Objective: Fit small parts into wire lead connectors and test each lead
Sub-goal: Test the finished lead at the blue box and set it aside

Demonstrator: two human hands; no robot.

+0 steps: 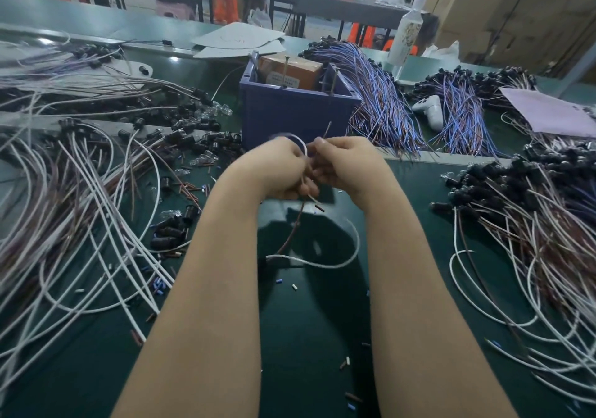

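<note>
One thin, looped wire lead (323, 265)

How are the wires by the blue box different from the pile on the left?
The wires by the blue box are blue and brown; the left pile is mostly white and brown. The first lie side by side; the left pile sprawls in loops. Both end in black connectors.

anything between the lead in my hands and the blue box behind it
The left hand and right hand hold the lead just in front of the blue box; nothing visible lies between.
</note>
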